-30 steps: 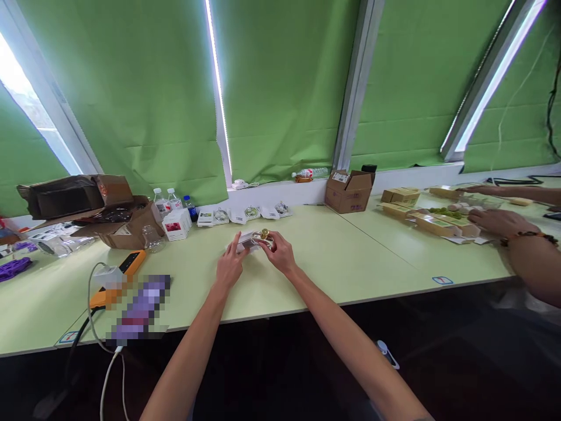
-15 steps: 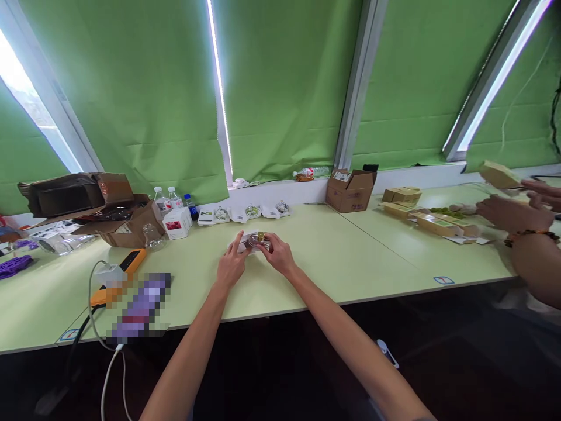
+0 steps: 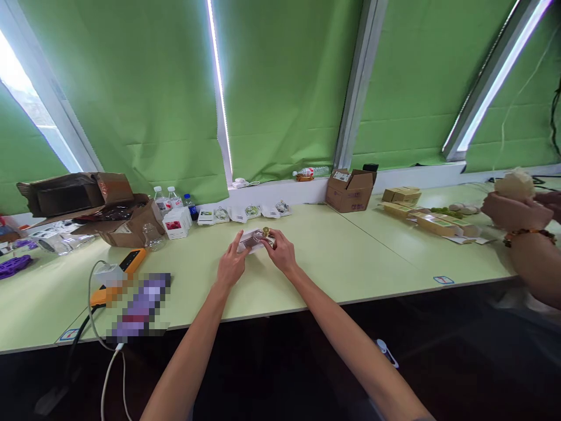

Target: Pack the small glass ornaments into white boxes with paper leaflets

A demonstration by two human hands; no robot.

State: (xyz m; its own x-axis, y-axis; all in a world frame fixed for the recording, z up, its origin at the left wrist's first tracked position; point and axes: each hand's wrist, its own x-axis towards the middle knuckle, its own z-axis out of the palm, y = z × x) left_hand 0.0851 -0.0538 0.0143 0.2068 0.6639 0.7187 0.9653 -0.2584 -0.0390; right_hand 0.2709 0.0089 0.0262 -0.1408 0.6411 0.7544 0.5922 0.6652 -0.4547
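A small white pack (image 3: pixel 246 241) is held just above or on the near middle of the pale green table (image 3: pixel 333 251) (whether it touches the surface cannot be told). Its left side is gripped by the left hand (image 3: pixel 231 266), fingers closed narrowly on it. At its right side a shiny gold-coloured piece (image 3: pixel 266 232) is pinched by the right hand (image 3: pixel 281 251), thumb and fingertips close together. The step in hand is judged to be the setting or adjusting of that piece against the pack; for the next move, a steady left grip and a light, precise right pinch seem to be called for.

The pack looks like thin, smooth card, boxy and pale, while the gold-coloured piece is rounded and metallic in sheen. Farther off, three white packs (image 3: pixel 214 217) are lined up, with coiled, shiny contents on them. To their left, smooth white cartons (image 3: pixel 177 224) are grouped; to the far right, a brown corrugated box (image 3: pixel 347 195) is left with raised flaps.
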